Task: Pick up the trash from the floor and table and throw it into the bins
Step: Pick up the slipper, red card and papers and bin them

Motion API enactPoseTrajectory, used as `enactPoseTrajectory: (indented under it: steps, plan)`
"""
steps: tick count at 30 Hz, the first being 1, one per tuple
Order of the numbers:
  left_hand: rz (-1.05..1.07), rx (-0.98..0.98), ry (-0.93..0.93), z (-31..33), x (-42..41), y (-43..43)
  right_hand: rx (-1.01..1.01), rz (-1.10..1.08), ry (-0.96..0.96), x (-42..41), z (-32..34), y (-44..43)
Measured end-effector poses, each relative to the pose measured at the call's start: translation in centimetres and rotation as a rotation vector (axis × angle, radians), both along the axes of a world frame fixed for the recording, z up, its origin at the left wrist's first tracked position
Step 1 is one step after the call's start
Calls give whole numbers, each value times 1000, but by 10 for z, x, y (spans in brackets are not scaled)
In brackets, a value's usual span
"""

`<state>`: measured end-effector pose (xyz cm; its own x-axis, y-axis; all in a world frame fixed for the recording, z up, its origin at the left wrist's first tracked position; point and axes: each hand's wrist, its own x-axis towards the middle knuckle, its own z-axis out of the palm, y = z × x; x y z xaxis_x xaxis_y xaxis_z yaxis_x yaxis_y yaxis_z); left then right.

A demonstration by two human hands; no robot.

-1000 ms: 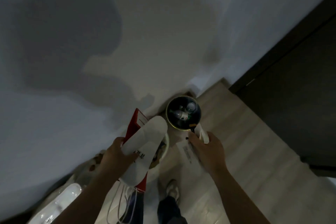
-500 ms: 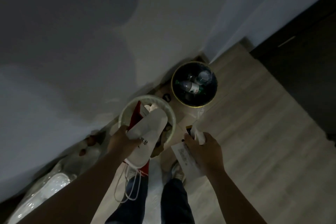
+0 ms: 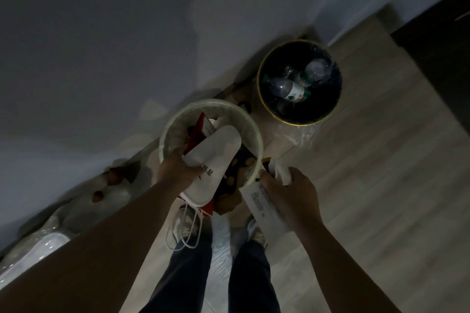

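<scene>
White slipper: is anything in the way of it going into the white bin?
Nothing visible blocks it. The left hand holds the slipper and a red bag right over the open white bin.

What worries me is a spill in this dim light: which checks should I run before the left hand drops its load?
1. Left hand grip on the flat white slipper and red paper bag: ok.
2. Load inside the rim of the round white bin: not ok, the near ends overhang.
3. Bag's white cord handles: not ok, they dangle outside the bin.
4. Room in that bin: cannot tell; a dark dotted packet shows beneath the slipper.
5. Right hand grip on the printed white paper: ok.
</scene>
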<state>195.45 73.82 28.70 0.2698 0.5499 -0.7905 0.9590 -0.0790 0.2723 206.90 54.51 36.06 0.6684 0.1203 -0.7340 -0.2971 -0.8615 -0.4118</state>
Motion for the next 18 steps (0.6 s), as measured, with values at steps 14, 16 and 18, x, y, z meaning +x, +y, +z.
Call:
enactPoseTrajectory:
  steps: [14, 16, 18]
  plan:
    - [-177, 189, -66, -6, -29, 10, -152, 151, -95, -7, -47, 58]
    - [-197, 182, -84, 0, -31, 15, -201, 165, -121, -4, -52, 67]
    - [-230, 182, -100, 5, -33, 19, -233, 159, -137, -1, -58, 75]
